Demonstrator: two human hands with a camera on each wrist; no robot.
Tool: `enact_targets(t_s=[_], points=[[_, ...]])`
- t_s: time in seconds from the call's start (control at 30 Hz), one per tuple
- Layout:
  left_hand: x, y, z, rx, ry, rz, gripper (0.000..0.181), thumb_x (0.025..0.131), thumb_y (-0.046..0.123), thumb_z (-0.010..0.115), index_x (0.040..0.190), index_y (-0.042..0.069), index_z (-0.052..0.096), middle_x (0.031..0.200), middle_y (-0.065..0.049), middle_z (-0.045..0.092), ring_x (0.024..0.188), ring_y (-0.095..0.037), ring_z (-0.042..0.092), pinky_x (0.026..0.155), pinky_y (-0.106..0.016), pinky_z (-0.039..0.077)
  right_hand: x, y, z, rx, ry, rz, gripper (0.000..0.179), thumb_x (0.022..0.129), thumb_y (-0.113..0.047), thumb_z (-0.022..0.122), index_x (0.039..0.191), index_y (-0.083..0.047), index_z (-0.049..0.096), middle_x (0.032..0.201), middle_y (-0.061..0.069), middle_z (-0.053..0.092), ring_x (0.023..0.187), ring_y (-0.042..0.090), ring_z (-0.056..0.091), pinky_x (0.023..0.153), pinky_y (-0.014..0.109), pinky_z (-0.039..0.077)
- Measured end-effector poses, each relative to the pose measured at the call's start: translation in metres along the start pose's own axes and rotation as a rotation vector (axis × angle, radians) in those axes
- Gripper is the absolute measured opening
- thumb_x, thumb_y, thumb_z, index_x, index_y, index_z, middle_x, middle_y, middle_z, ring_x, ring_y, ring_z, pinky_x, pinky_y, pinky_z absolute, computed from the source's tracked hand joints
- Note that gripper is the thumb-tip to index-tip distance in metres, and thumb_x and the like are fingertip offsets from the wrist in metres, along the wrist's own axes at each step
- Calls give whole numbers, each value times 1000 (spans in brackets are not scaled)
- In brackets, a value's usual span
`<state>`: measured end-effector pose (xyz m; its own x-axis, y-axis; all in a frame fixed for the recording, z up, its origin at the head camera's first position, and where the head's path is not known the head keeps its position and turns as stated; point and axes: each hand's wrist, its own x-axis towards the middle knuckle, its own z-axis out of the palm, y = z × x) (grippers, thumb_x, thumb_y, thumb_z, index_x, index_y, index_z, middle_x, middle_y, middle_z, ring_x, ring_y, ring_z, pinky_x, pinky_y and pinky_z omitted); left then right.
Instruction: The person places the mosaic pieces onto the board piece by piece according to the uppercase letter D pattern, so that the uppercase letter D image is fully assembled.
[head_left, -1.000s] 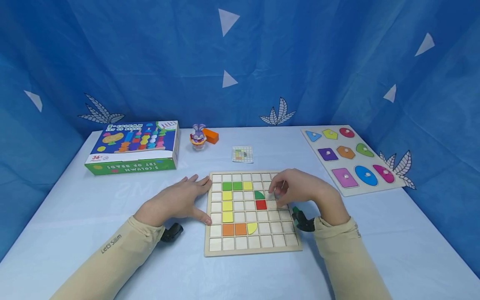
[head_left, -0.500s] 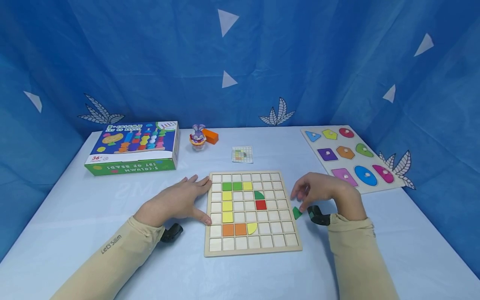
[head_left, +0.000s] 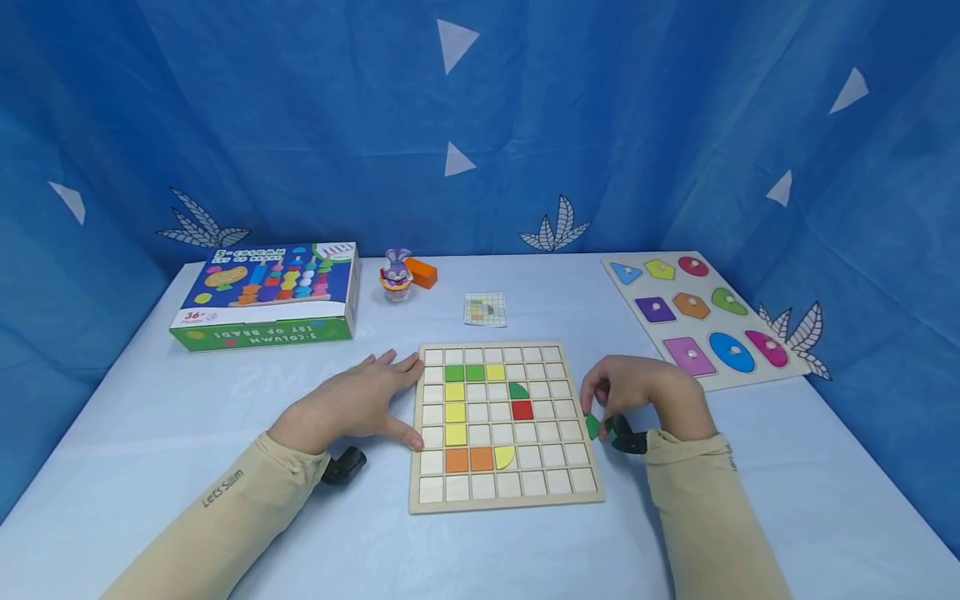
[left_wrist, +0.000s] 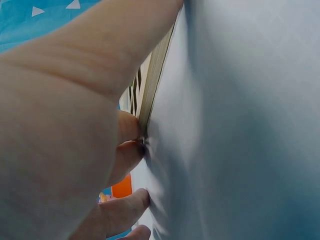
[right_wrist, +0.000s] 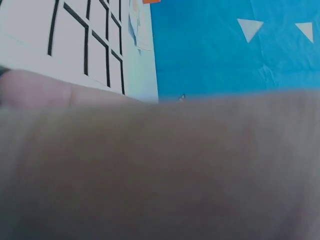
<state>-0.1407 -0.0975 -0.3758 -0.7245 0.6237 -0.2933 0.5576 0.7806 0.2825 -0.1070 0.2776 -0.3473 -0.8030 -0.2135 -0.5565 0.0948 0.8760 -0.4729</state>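
A wooden grid board (head_left: 506, 507) lies flat on the table, with square tiles in green, yellow, orange and red set in its cells. A green quarter-round tile (head_left: 517, 390) sits above the red tile (head_left: 522, 410). My left hand (head_left: 356, 400) rests along the board's left edge, fingers spread, thumb and fingertips against it. In the left wrist view, fingers (left_wrist: 131, 155) touch the board's side. Just off the right edge, my right hand (head_left: 637, 392) pinches a small green tile (head_left: 592, 427) between thumb and forefinger. The right wrist view hides that tile behind the hand.
A small pattern card (head_left: 485, 309) lies behind the board. A bead-set box (head_left: 266, 296) stands at back left, near a purple rabbit figure (head_left: 396, 273) and an orange block (head_left: 422, 272). A knobbed shape puzzle (head_left: 697, 321) lies at back right.
My right hand has moved from over the board's right side to the green tile beside it, and its thumb and forefinger have closed in on the tile. The left hand has stayed put.
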Motion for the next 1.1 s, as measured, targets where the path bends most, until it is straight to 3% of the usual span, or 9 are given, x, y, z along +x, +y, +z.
enact_targets(t_s=[0.2,0.63,0.97,1.1], points=[[0,0,0,2,3,4,126,62,79,74,156,5,36,163,-10,28,150,-41,17,122,-52,16,1,1,-2,-27,2,1,25,66,-9,95,77,-12,73,72,4,53,76,20,51,66,32,41],[2,-1,1,3,1,-1,127,61,81,73,157,6,35,163,-9,27,150,-41,17,122,-52,15,-9,10,-12,-49,87,-7,17,82,-21,86,83,-13,71,80,4,61,80,22,54,67,34,46],[0,-1,0,0,-3,0,127,61,79,74,157,6,35,163,-10,27,150,-41,16,122,-53,15,-6,18,-20,15,280,-51,11,88,-15,80,89,-10,70,84,5,62,85,24,53,70,33,49],[0,-1,1,-1,-3,1,126,61,79,74,157,6,35,163,-10,27,150,-41,16,122,-53,15,-5,18,-20,35,308,-12,10,87,-11,81,90,-9,72,88,5,65,90,26,55,76,37,51]])
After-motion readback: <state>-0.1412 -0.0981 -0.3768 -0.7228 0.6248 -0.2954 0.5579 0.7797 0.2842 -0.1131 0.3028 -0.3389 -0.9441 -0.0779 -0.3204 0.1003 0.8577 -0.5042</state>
